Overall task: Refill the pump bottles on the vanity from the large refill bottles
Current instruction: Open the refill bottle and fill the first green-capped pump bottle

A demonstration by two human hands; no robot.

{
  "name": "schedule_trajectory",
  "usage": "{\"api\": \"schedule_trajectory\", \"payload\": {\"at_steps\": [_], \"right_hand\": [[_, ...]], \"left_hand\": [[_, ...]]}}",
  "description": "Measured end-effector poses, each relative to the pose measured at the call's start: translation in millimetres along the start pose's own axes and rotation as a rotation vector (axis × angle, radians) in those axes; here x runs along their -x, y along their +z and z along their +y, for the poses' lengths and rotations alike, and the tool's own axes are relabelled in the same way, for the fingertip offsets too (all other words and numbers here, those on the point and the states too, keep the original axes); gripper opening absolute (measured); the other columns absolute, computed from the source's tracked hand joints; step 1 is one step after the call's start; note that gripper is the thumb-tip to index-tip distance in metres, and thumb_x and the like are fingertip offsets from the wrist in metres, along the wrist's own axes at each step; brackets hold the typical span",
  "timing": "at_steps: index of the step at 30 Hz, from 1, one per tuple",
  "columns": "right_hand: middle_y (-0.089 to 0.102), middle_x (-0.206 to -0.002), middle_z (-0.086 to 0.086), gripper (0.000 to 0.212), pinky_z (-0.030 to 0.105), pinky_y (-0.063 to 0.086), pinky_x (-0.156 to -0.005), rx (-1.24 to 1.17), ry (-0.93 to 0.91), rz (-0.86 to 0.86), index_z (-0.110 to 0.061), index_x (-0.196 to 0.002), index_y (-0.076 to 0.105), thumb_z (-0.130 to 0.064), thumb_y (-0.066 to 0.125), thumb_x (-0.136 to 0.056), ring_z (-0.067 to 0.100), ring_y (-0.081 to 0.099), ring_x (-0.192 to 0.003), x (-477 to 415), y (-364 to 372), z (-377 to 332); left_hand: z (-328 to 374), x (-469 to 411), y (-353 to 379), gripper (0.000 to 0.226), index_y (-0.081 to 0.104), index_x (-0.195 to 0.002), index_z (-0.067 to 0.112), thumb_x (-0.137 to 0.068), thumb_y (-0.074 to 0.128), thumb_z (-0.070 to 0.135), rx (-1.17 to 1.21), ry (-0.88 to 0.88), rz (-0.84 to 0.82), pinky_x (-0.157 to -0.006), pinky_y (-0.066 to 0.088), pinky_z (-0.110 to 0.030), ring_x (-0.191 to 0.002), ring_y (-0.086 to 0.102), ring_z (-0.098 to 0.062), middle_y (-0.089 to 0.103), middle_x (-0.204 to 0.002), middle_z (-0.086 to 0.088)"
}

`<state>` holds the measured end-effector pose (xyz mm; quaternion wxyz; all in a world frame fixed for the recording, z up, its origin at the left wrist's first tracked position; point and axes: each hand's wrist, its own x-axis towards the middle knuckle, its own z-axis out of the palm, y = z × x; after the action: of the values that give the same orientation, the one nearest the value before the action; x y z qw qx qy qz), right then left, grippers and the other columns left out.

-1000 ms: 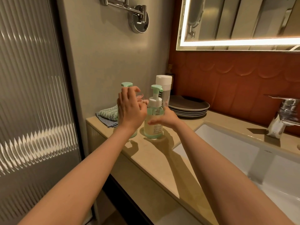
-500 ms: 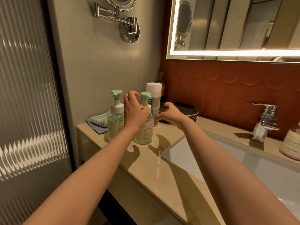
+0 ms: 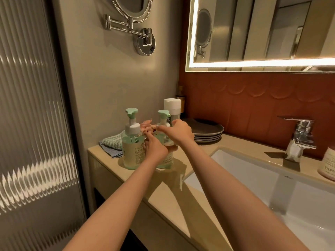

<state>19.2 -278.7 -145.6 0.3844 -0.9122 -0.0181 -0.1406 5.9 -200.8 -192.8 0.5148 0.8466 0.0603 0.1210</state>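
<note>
Countertop [image 3: 163,196] of a vanity, viewed from the head camera. Two clear pump bottles with mint-green heads stood upright at its far left end, close to the side wall. The left hand [image 3: 155,147] was wrapped round the body of the pump bottle nearer the basin [image 3: 165,160], while the right hand [image 3: 181,132] curled over that bottle's white collar just below the pump head; both grasped it, and its base rested on the countertop. The second pump bottle [image 3: 131,151] stood just beside it on the wall side, untouched, with the left hand's fingers crowded into the narrow gap between the two. Directly behind the held bottle rose a tall white-capped bottle [image 3: 172,107], and a stack of dark plates [image 3: 208,131] sat at the back edge, just right of the right hand. A folded cloth [image 3: 112,142] lay in the far left corner behind the second bottle. The white basin [image 3: 244,178] was sunk into the countertop to the right, with a chrome faucet [image 3: 299,136] and a labelled jar [image 3: 327,163] along its back rim.
</note>
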Motion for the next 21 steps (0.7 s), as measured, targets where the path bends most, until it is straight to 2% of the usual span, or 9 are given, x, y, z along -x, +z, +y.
{"api": "schedule_trajectory", "payload": {"at_steps": [2,4,7,9,12,14,16,18,21], "right_hand": [[0.057,-0.118,0.009,0.069,0.044,0.041,-0.094,0.089,0.019,0.045,-0.014,-0.106,0.058,-0.070,0.060,-0.068,0.031,0.048,-0.115,0.2,5.9,-3.1],[0.055,-0.123,0.010,0.075,0.043,0.039,-0.094,0.139,0.021,0.071,-0.012,-0.113,0.056,-0.071,0.061,-0.068,0.031,0.045,-0.119,1.6,9.2,-5.6],[0.061,-0.115,0.009,0.064,0.039,0.040,-0.087,0.166,0.002,0.187,-0.011,-0.105,0.058,-0.065,0.063,-0.071,0.030,0.049,-0.112,1.3,13.5,-5.4],[0.064,-0.105,0.008,0.058,0.037,0.041,-0.081,0.182,-0.038,0.232,-0.011,-0.096,0.061,-0.063,0.064,-0.072,0.028,0.053,-0.105,0.5,14.1,-4.4],[0.063,-0.084,0.005,0.048,0.034,0.042,-0.067,0.153,-0.084,0.166,-0.015,-0.072,0.054,-0.061,0.068,-0.069,0.023,0.058,-0.090,-0.9,6.7,-2.1],[0.054,-0.069,-0.002,0.048,0.032,0.036,-0.064,0.155,-0.107,0.117,-0.021,-0.060,0.045,-0.061,0.069,-0.067,0.019,0.056,-0.080,-0.6,-0.6,-0.1],[0.050,-0.063,-0.005,0.045,0.033,0.032,-0.070,0.161,-0.127,0.065,-0.023,-0.057,0.047,-0.061,0.069,-0.067,0.017,0.053,-0.079,-0.5,-8.3,1.8],[0.059,-0.070,-0.005,0.040,0.035,0.031,-0.077,0.143,-0.131,-0.020,-0.025,-0.062,0.058,-0.062,0.070,-0.066,0.015,0.052,-0.082,0.5,-15.2,5.5],[0.065,-0.072,-0.005,0.038,0.043,0.038,-0.088,0.054,-0.131,-0.140,-0.024,-0.064,0.064,-0.060,0.075,-0.060,0.016,0.058,-0.086,-1.2,-21.7,13.0]], "left_hand": [[-2.1,0.5,2.0,0.118,-0.012,-0.148,0.012,-0.074,0.077,0.031,-0.020,0.002,0.012,-0.117,0.014,-0.045,-0.144,0.011,-0.033,0.009,-0.156,-0.015],[-1.0,1.2,1.9,0.111,-0.015,-0.148,0.012,-0.080,0.071,0.029,-0.042,-0.017,0.013,-0.118,0.011,-0.044,-0.144,0.007,-0.032,0.006,-0.157,-0.015],[2.1,1.5,3.1,0.090,0.003,-0.148,0.015,-0.084,0.066,0.022,-0.019,-0.011,0.058,-0.116,0.016,-0.044,-0.142,0.014,-0.033,0.014,-0.154,-0.015],[1.4,0.2,3.1,0.084,0.011,-0.147,0.014,-0.083,0.067,0.021,-0.038,-0.005,0.089,-0.115,0.019,-0.043,-0.141,0.019,-0.034,0.019,-0.153,-0.015],[2.0,-0.2,0.9,0.068,0.027,-0.144,0.014,-0.086,0.062,0.014,-0.048,0.024,0.146,-0.110,0.031,-0.042,-0.135,0.033,-0.032,0.034,-0.147,-0.013],[5.0,3.4,-2.0,0.061,0.032,-0.143,0.014,-0.088,0.057,0.008,-0.058,0.027,0.132,-0.106,0.035,-0.041,-0.132,0.038,-0.031,0.040,-0.144,-0.011],[6.8,5.9,-6.2,0.061,0.037,-0.141,0.014,-0.085,0.062,0.010,-0.007,0.020,0.078,-0.102,0.039,-0.040,-0.128,0.042,-0.031,0.046,-0.140,-0.010],[5.4,7.4,-10.6,0.069,0.043,-0.136,0.018,-0.075,0.076,0.022,0.056,0.015,0.018,-0.099,0.043,-0.040,-0.123,0.047,-0.028,0.052,-0.134,-0.006],[4.4,11.8,-12.8,0.072,0.047,-0.131,0.020,-0.069,0.081,0.032,0.067,0.026,-0.045,-0.095,0.043,-0.039,-0.120,0.050,-0.025,0.055,-0.131,-0.002]]}}
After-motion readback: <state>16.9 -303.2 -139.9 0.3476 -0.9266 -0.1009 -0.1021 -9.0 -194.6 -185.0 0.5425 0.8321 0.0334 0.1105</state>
